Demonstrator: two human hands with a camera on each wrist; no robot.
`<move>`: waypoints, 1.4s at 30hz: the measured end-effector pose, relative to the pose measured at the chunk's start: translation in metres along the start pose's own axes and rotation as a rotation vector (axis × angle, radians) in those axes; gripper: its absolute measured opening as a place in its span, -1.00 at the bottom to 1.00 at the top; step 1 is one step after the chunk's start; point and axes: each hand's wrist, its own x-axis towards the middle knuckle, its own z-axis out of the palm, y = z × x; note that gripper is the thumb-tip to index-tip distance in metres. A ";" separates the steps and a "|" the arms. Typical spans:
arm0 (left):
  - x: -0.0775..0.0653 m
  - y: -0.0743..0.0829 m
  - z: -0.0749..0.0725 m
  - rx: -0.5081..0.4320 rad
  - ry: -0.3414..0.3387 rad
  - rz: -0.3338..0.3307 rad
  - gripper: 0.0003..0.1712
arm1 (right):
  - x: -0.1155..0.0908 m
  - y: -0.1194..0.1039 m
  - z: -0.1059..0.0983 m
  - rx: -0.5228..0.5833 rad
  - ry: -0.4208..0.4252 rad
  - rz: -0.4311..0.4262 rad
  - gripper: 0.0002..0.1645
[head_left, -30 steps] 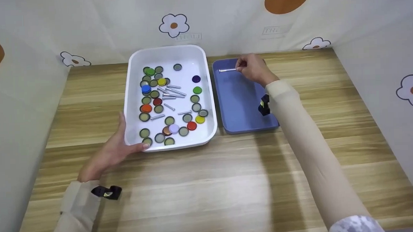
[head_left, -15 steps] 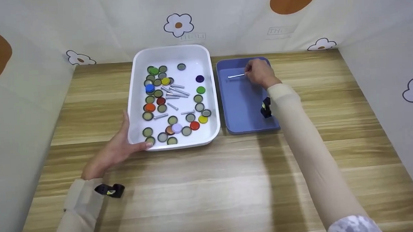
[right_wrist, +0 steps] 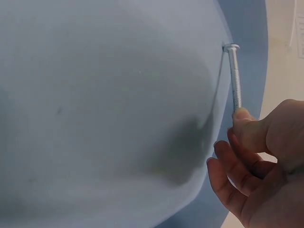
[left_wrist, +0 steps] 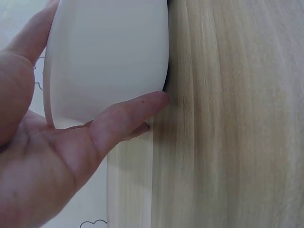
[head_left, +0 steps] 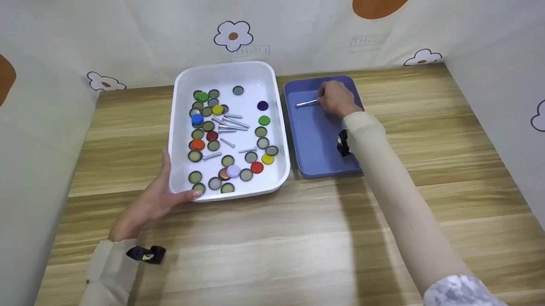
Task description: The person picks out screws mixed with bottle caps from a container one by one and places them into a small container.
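Note:
My right hand (head_left: 337,99) pinches a silver bolt (head_left: 307,103) by its threaded end, over the far part of the blue tray (head_left: 320,147). In the right wrist view the bolt's flat head (right_wrist: 231,47) points away from the fingers and meets its shadow at the tray's surface. At the near left corner of the white tray (head_left: 224,69), my left hand (head_left: 149,202) grips the rim, its thumb over the front edge and the other fingers along the side. Inside the white tray lie several loose bolts (head_left: 235,123) and many bottle caps (head_left: 194,156).
Both trays stand side by side on a wood-grain table (head_left: 239,254), with a narrow gap between them. Pale curtain walls (head_left: 304,29) with flower prints enclose the back and sides. Coloured caps, such as a red cap (head_left: 256,167), sit among the dull ones.
My right hand has come slightly nearer and lower over the blue tray with the bolt, whose head now tilts more toward me. The left hand keeps its grip on the white tray.

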 end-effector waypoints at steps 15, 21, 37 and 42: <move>0.001 -0.001 0.001 0.001 -0.005 0.007 0.43 | 0.009 0.008 0.000 -0.037 -0.027 0.011 -0.66; 0.000 0.000 0.000 0.009 0.004 -0.022 0.49 | 0.011 0.014 -0.001 -0.052 -0.036 -0.002 -0.66; 0.000 -0.002 0.000 0.004 -0.001 0.006 0.45 | 0.014 0.016 0.001 -0.047 0.003 -0.018 -0.67; 0.000 -0.002 0.000 0.005 -0.007 -0.005 0.49 | 0.015 0.017 0.001 -0.063 0.010 -0.012 -0.66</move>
